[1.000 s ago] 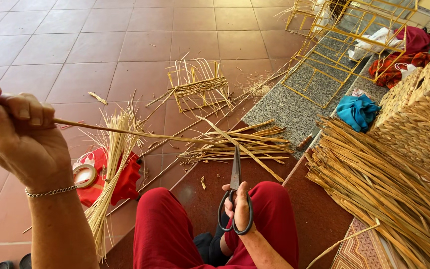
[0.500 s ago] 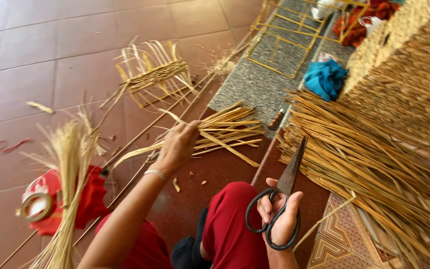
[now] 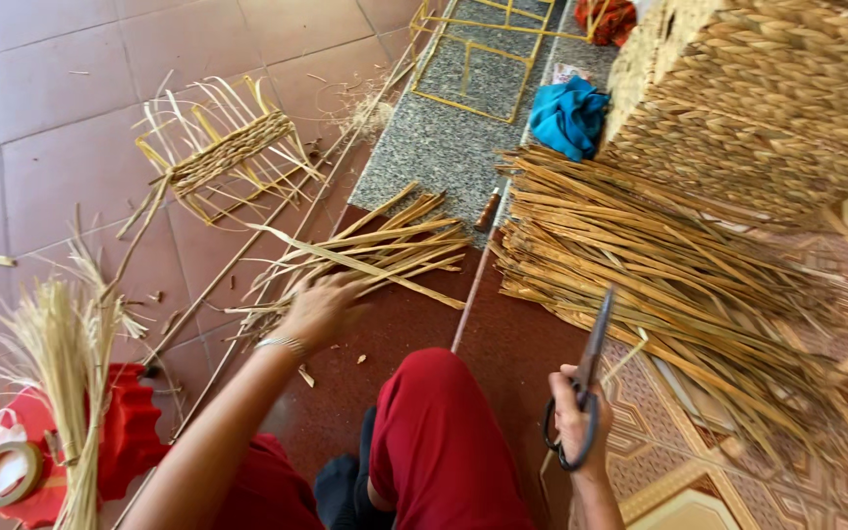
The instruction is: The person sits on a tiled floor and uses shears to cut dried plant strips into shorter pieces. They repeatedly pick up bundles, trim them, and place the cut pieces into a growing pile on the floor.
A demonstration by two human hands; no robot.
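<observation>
Since half a second ago the left hand [image 3: 318, 312] has reached a little farther out and now lies on the near ends of the small bundle of flat reed strips [image 3: 370, 250] on the floor ahead of the knees; a second ago that hand was raised at the left, pinching one long thin stalk. The right hand [image 3: 575, 420] has stayed low by the right knee with the scissors [image 3: 586, 378], though the blades now tip more upright.

The left hand's fingers look loosely curled over the strip ends, touching them, but I cannot tell whether they actually pinch any strip. The bundle's long axis runs from the hand away and to the right, fanning slightly toward the grey stone slab [image 3: 444, 137]. So the strips lie straight ahead of the left hand and well to the left of the scissors; the left hand is clearly the nearer one.

The right hand is closed through the scissor loops, blades together and pointing up and away, apart from the small bundle and just beside the big heap of longer strips [image 3: 660, 265] spread at the right. A thin rod [image 3: 473, 285] lies on the floor between bundle and heap. Bare tile lies to the left of the bundle, up to the half-woven basket frame [image 3: 223, 152]; nearer in stand a sheaf of pale straw [image 3: 66, 353] and a tape roll [image 3: 2, 471] on red cloth.
</observation>
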